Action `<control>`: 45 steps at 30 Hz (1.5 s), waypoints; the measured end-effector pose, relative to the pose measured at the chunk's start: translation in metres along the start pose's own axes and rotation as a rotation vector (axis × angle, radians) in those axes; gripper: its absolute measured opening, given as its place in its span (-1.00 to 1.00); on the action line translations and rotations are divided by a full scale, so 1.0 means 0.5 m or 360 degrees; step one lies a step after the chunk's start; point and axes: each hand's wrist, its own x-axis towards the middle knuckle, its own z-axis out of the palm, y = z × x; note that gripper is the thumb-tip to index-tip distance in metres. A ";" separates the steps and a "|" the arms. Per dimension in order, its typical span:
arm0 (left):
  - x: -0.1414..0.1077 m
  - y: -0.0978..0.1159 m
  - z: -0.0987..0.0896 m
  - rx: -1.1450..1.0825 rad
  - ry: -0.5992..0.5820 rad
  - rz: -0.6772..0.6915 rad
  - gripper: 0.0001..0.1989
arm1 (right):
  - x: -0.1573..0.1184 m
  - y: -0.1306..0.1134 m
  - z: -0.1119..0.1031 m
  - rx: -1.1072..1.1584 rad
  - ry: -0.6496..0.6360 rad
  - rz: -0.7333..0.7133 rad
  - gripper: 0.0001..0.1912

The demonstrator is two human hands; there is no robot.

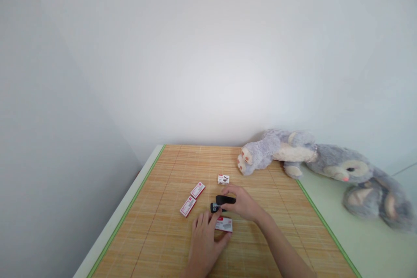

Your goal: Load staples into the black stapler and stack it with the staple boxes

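My right hand [241,203] is closed around the upper arm of a black stapler [225,200], which is raised from its base [214,207]. My left hand [205,239] lies at the near side, its index fingertip at the stapler's base and its thumb by the near edge of a white and red box [224,224]. That box rests on the mat just in front of the stapler. Whether the left hand pinches anything small is hidden.
Two red and white boxes [197,190] [188,206] lie end to end left of the stapler. A small white box [223,179] sits behind it. A grey plush rabbit [295,152] stretches across the back right of the bamboo mat [156,234], against the wall.
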 end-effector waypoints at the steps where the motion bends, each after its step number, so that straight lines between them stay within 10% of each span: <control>1: 0.000 0.001 -0.002 -0.0009 0.0009 -0.0005 -0.43 | 0.005 0.000 0.016 -0.0015 -0.0002 0.0006 -0.78; 7: -0.015 0.001 -0.018 -0.0010 -0.0022 0.0143 -0.68 | -0.006 0.017 0.049 -0.0086 0.0101 0.0045 -0.79; 16: -0.019 -0.090 -0.033 0.0353 0.0538 -0.0256 -0.81 | -0.087 0.077 0.043 -0.0075 0.0396 0.0204 -0.86; 45: 0.012 -0.165 -0.046 0.0124 0.0476 -0.0177 -0.57 | -0.137 0.109 0.077 0.0016 0.0698 0.0303 -0.61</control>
